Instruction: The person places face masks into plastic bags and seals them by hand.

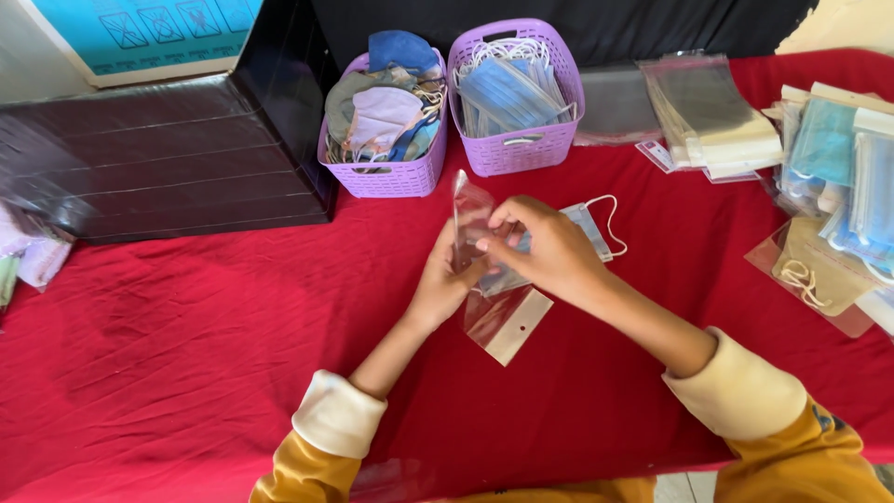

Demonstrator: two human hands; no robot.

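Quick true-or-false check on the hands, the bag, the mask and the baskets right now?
1. Both hands, left hand and right hand, hold the clear bag. True.
2. The tablecloth is green. False: it is red.
3. Two purple baskets stand behind the hands. True.
4. The blue mask lies in a basket. False: it is at the bag, under the right hand.

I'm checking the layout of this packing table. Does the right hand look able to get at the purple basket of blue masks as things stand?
Probably yes: the purple basket of blue masks stands open-topped just beyond the right hand, with only bare red cloth between. But that hand is busy on the clear bag.
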